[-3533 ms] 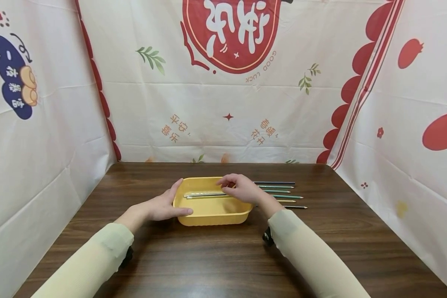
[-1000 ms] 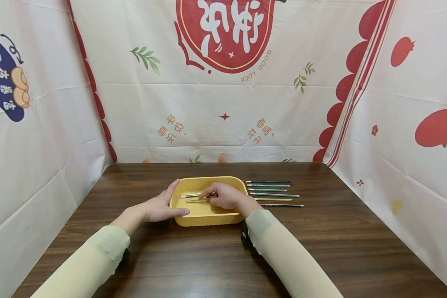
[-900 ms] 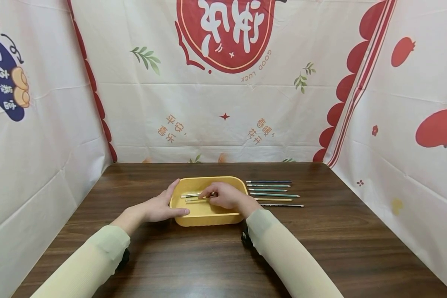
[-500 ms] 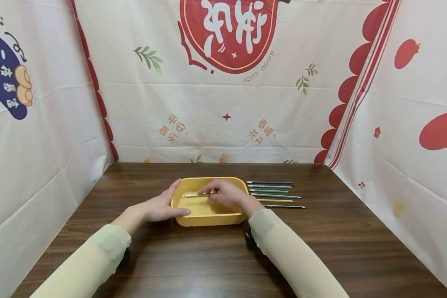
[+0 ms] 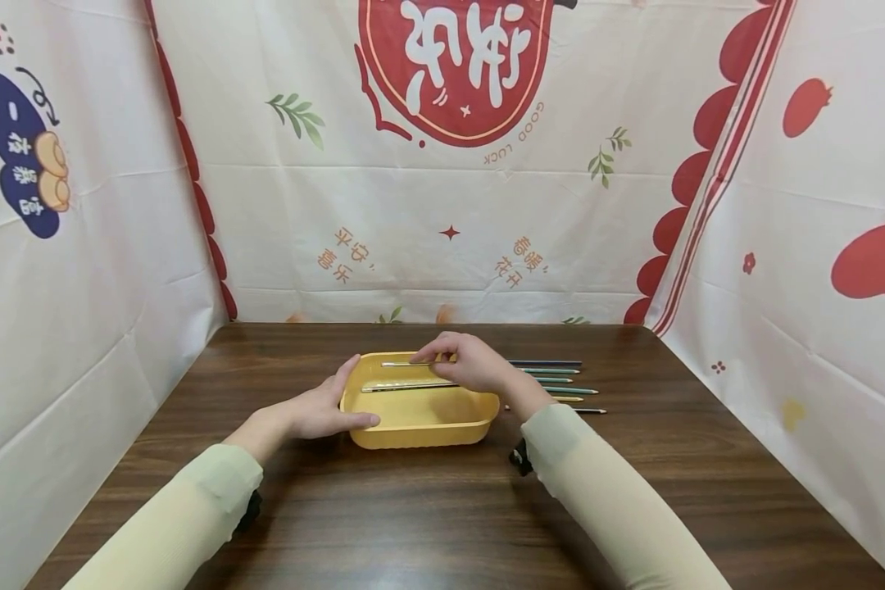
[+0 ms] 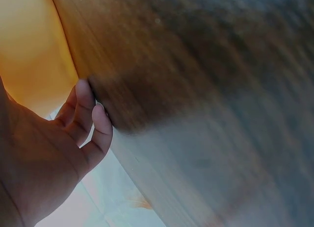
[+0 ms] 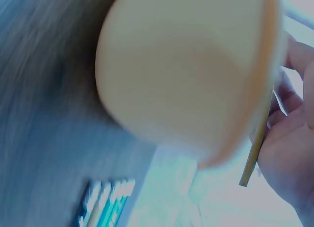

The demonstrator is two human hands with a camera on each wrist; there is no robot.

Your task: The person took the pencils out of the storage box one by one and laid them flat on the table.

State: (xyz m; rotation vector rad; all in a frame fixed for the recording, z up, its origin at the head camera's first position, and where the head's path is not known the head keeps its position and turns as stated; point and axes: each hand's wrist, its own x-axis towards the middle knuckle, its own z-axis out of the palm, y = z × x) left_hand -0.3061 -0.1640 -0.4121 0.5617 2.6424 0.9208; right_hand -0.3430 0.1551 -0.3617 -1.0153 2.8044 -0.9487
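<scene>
A yellow plastic tray (image 5: 420,436) stands on the table, and my left hand (image 5: 320,408) grips its left end with the thumb over the near rim. In the left wrist view, bent fingers (image 6: 100,131) lie by the tray's outer wall. My right hand (image 5: 468,362) pinches a slim pencil (image 5: 396,364), raised above the far side of the tray. The right wrist view shows the pencil's yellowish-brown shaft (image 7: 252,161) along the palm. Inside the tray lies one dark pencil (image 5: 406,387), its right part hidden behind the right hand.
Several pencils lie side by side to the tray's right on the brown wooden table (image 5: 413,516), among them a dark blue pencil (image 5: 553,362) and a green pencil (image 5: 578,391). A printed white cloth (image 5: 413,205) closes off the back and both sides.
My right hand was down in the tray over two pencils; now it has lifted one up and to the right. My left hand keeps its place on the tray.
</scene>
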